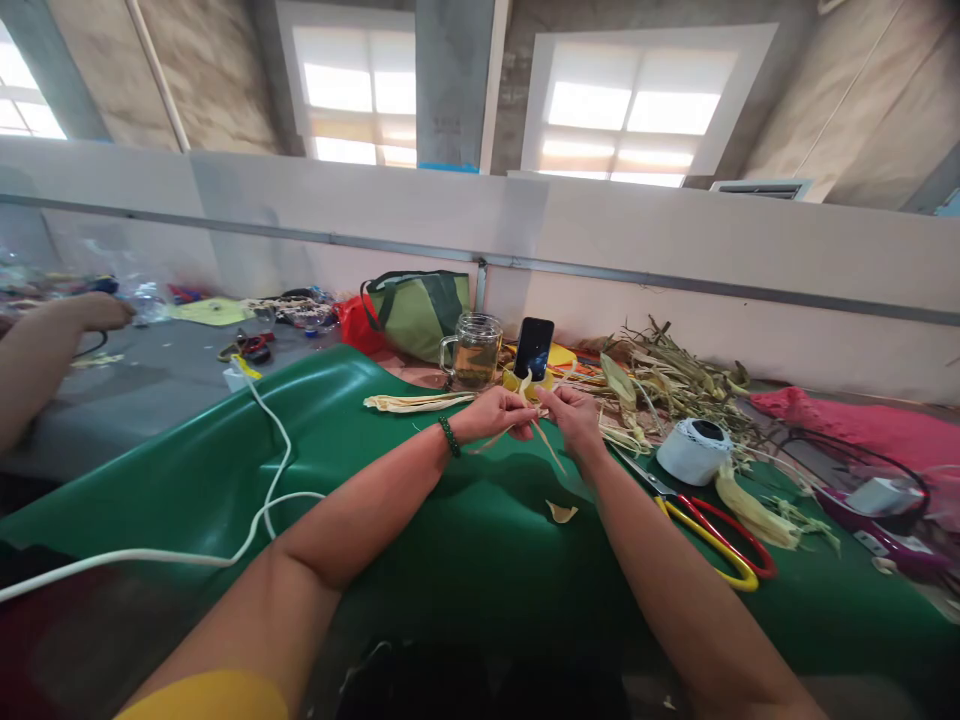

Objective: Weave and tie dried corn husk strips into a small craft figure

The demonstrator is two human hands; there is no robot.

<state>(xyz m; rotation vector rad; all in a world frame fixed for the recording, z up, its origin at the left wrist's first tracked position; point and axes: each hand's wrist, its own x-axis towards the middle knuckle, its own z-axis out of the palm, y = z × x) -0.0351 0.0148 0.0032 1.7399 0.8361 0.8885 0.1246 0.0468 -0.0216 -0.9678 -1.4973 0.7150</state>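
Note:
My left hand (491,414), with a green bead bracelet (448,437) at the wrist, is closed in a pinch on thin pale strips of dried husk (551,449). Close beside it, my right hand (574,418) pinches the same strips between thumb and fingers. Strip ends stick out above the fingertips and hang below them; the exact crossing is hidden by the fingers. A bundle of pale husk (416,402) lies left of the hands on the green mat (450,540). One small husk scrap (561,512) rests below them.
Scissors (709,530) with red and yellow handles lie by my right forearm, near a white thread spool (694,452). Behind stand a glass mug (478,352), a phone (534,348) and dried husks (675,385). A white cable (262,510) crosses the left; another person's arm (52,340) reaches in.

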